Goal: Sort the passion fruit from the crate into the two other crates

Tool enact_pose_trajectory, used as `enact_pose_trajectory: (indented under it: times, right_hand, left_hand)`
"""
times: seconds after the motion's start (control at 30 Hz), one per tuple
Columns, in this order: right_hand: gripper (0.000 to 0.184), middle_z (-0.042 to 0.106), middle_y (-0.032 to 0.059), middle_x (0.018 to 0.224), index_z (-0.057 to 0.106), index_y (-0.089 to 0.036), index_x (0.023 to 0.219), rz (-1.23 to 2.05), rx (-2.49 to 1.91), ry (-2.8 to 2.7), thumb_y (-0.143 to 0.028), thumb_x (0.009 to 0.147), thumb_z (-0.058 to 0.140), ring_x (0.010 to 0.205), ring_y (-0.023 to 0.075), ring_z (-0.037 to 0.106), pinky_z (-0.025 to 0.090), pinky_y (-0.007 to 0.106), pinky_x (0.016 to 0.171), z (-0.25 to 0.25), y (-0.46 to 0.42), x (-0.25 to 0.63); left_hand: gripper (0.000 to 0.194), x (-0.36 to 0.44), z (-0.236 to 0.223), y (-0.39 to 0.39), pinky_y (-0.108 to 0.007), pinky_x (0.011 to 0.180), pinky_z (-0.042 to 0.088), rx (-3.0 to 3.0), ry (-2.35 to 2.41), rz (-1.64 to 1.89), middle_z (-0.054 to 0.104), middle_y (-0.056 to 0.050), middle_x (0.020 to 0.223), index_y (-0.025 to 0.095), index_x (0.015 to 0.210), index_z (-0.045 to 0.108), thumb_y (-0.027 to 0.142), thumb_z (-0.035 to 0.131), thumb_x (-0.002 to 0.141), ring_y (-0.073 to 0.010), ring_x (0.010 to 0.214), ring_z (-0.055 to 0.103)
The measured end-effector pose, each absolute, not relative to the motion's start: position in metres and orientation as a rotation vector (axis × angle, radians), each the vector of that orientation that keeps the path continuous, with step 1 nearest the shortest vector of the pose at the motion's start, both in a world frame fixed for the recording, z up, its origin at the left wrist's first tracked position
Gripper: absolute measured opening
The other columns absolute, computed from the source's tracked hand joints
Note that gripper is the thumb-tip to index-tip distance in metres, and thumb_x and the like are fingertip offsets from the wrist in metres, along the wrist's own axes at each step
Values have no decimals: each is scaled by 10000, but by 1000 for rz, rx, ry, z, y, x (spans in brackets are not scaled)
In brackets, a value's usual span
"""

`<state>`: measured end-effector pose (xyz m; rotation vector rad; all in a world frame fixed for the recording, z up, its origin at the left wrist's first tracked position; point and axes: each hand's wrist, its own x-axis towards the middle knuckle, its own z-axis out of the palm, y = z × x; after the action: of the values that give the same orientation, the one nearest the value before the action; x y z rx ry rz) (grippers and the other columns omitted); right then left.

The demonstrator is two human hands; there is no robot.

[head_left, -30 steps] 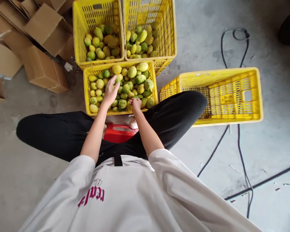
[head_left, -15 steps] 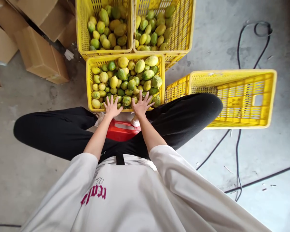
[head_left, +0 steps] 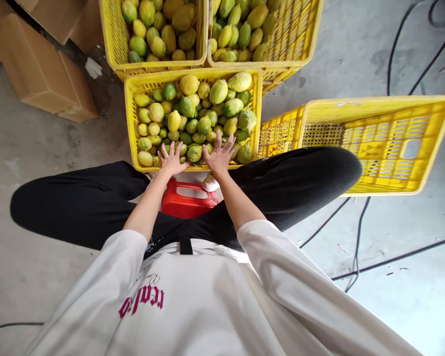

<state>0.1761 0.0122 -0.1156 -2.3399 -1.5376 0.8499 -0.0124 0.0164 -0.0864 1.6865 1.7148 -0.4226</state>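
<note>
A yellow slatted crate (head_left: 129, 123) full of green and yellow fruit (head_left: 196, 109) stands on the floor between my knees. My left hand (head_left: 171, 159) lies flat with fingers spread on the fruit at the crate's near edge. Beside it, my right hand (head_left: 218, 154) rests the same way, fingers spread, on the fruit a little to the right. Neither hand holds anything. I sit on a red stool (head_left: 187, 198) just behind the crate.
Two more yellow crates (head_left: 113, 47) (head_left: 304, 37) of fruit stand behind the near one. An empty yellow crate (head_left: 378, 143) lies on its side to the right, past my knee. Cardboard boxes (head_left: 40, 74) are stacked at left. Black cables (head_left: 359, 222) run over the concrete floor at right.
A second ago my left hand was reaching mid-crate and my right was curled at the near edge. Both hands now lie flat and spread on the near fruit. The view has moved closer.
</note>
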Motion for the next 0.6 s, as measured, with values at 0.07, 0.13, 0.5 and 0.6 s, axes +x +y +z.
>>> enact_pose_trajectory:
  times: [0.07,0.13,0.5,0.6]
  right_hand:
    - [777,181,255,1814,457,-207,1689,837,-2353,-1556,-496,1005,685,1728,450,65,288,793,1257,-117,14,177]
    - [753,200,257,1798,484,-205,1667,819,-2357,-1566,-498,1005,691,1722,457,82,302,794,1249,-118,15,178]
    - [596,368,226,1639,572,-229,1529,801,-2355,-1522,-474,995,674,1598,428,338,263,758,1283,-130,19,183]
    - [567,381,203,1625,580,-249,1502,782,-2332,-1519,-470,986,661,1575,423,353,270,749,1281,-135,20,185]
  left_hand:
    - [988,-10,-87,17,-764,1364,64,1678,1726,-425,105,-108,1909,261,1815,246,582,637,966,-512,1735,21]
    - [981,-8,-88,17,-767,1364,60,1671,1742,-423,107,-105,1909,261,1815,246,569,633,969,-512,1733,32]
    - [926,-1,-92,16,-744,1335,217,1672,1813,-404,289,-163,1847,259,1761,372,612,636,947,-526,1708,99]
    - [915,1,-91,16,-747,1316,253,1677,1826,-395,329,-173,1823,262,1749,396,624,640,946,-531,1695,125]
